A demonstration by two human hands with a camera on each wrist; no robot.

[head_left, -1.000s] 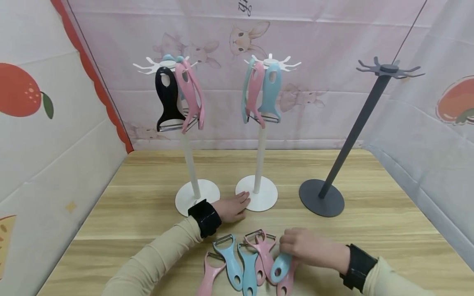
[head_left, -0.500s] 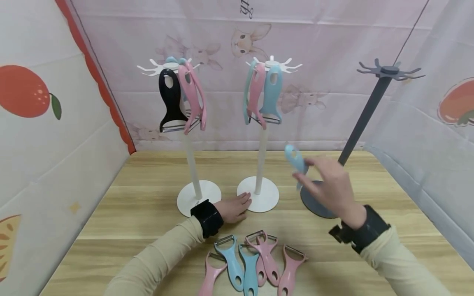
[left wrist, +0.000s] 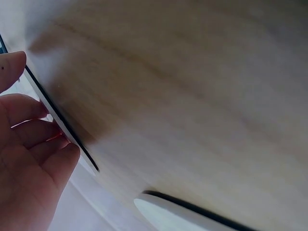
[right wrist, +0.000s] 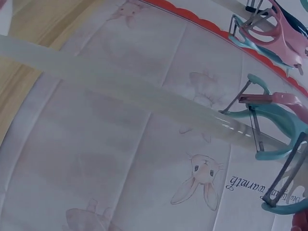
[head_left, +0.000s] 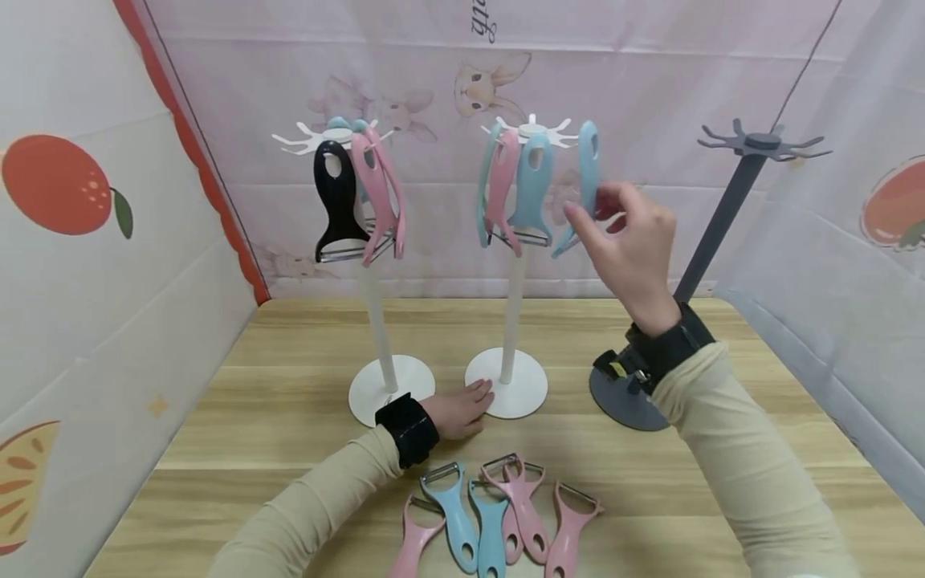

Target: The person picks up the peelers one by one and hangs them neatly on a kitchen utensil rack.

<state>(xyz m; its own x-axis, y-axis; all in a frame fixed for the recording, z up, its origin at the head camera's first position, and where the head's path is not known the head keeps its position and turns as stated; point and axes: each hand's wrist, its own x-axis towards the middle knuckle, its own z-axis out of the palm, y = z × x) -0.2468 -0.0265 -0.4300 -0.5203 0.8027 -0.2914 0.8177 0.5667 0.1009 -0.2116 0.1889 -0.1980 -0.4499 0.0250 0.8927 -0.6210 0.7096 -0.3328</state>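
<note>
My right hand (head_left: pixel 636 241) pinches a blue peeler (head_left: pixel 588 164) upright, just right of the middle white stand (head_left: pixel 514 313); its blade end shows in the right wrist view, with a fingertip beside it. On that stand's hooks hang a pink peeler (head_left: pixel 502 181) and two blue ones, the nearer blue peeler (head_left: pixel 533 177) facing me. My left hand (head_left: pixel 457 411) rests with its fingers on the round white base (head_left: pixel 523 393) of the middle stand. In the left wrist view the left fingers (left wrist: pixel 62 163) lie along the base's edge.
Another white stand (head_left: pixel 378 321) at left carries a black peeler (head_left: pixel 336 193) plus pink and blue ones. A dark grey stand (head_left: pixel 730 201) leans at right, its hooks bare. Several pink and blue peelers (head_left: pixel 451 518) lie on the wooden table's front.
My right hand has lifted the blue peeler from the pile on the table up to hook height beside the middle stand. My left hand has stayed on the base.
</note>
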